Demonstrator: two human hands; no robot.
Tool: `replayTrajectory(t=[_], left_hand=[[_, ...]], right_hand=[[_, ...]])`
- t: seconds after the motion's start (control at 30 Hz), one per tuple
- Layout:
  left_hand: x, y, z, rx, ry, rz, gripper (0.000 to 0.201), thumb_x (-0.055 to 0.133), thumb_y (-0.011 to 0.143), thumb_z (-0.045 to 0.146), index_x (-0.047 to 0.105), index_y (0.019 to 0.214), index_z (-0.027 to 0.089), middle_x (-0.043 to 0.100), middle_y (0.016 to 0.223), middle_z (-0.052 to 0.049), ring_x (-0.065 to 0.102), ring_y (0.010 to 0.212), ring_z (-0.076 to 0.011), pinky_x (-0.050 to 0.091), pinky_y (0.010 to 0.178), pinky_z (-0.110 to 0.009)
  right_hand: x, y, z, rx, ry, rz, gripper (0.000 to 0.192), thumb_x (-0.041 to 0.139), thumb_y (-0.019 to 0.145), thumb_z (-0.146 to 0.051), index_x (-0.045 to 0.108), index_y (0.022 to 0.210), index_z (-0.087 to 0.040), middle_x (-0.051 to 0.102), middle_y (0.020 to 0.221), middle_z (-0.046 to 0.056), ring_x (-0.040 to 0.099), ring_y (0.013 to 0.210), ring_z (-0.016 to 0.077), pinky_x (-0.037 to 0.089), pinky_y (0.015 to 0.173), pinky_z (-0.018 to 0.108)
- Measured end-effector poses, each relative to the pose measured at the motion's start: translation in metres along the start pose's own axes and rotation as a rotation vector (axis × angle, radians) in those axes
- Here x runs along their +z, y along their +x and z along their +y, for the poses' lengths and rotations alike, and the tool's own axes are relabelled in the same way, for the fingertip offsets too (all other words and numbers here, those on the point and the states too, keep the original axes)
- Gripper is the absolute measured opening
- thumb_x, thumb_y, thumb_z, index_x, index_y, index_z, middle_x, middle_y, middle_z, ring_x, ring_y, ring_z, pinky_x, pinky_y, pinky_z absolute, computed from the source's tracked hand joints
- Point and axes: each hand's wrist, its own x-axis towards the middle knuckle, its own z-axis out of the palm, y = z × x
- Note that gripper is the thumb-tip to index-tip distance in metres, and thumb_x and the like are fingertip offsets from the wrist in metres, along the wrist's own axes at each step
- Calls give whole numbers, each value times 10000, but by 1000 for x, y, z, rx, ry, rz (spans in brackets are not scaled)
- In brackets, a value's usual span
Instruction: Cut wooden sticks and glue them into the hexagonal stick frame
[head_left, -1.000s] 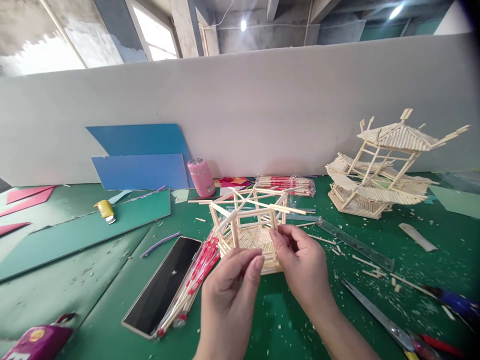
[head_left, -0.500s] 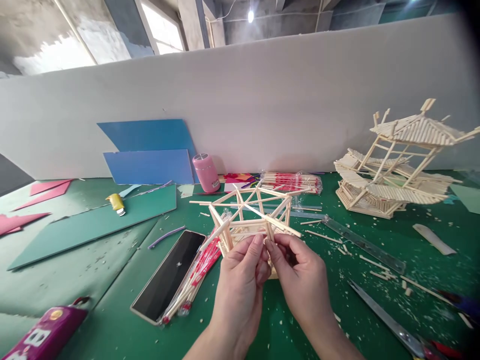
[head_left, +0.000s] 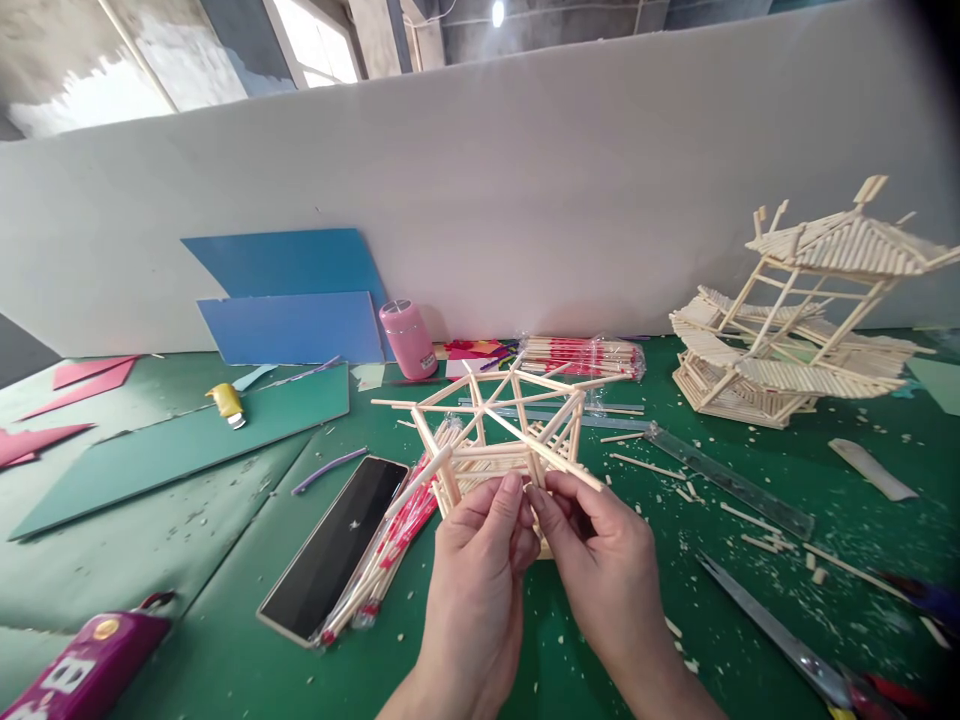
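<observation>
Both my hands, left (head_left: 480, 560) and right (head_left: 600, 550), pinch the stick frame (head_left: 499, 430) near its front post; squeezing harder could snap glued joints.

The frame (head_left: 499, 425) is pale bare wood, thin matt sticks, and so is the pavilion (head_left: 802, 325). Loose sticks lie in glossy clear plastic packs (head_left: 581, 358). The mat (head_left: 187, 560) is matt green, dusted with wood chips. A phone (head_left: 337, 545) shows a glossy black glass face. The ruler (head_left: 731, 480) looks like clear plastic; the cup (head_left: 407, 338) is smooth pink plastic.
</observation>
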Motion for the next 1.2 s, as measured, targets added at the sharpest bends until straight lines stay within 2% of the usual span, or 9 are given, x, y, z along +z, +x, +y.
replayTrajectory(t=[0.17, 0.5, 0.73, 1.07, 1.2], left_hand=[[1, -2, -2, 27, -1, 30, 209, 624, 767, 238, 578, 598, 123, 375, 463, 65, 264, 434, -45, 274, 432, -147], [2, -4, -1, 50, 17, 96, 152, 670, 718, 257, 638, 638, 131, 408, 460, 63, 315, 433, -41, 332, 445, -131], [4, -4, -2, 60, 43, 135, 182, 680, 703, 275, 643, 612, 123, 414, 453, 60, 340, 426, -37, 369, 454, -131], [4, -4, -1, 62, 32, 151, 165, 707, 671, 265, 656, 613, 118, 463, 479, 51, 356, 417, -23, 368, 431, -101], [4, -3, -1, 72, 35, 143, 153, 691, 691, 249, 658, 623, 116, 468, 484, 50, 356, 413, -19, 366, 429, -95]], right_hand=[[1, 0, 0, -13, -4, 7, 107, 571, 791, -280, 650, 828, -218, 652, 732, 12, 583, 603, 131, 469, 533, 220], [4, -2, -2, -15, 50, 15, 88, 572, 791, -252, 646, 827, -220, 647, 734, 7, 586, 610, 128, 472, 533, 214], [7, -5, 1, -15, 61, 18, 80, 570, 798, -243, 639, 835, -233, 628, 735, -5, 578, 637, 123, 461, 566, 210], [8, -4, -2, 8, 60, 3, 111, 548, 812, -238, 642, 859, -203, 601, 738, 7, 581, 675, 129, 464, 603, 219], [9, -5, 1, -24, 62, 24, 101, 550, 805, -231, 641, 843, -206, 596, 719, 2, 576, 652, 130, 463, 582, 217]])
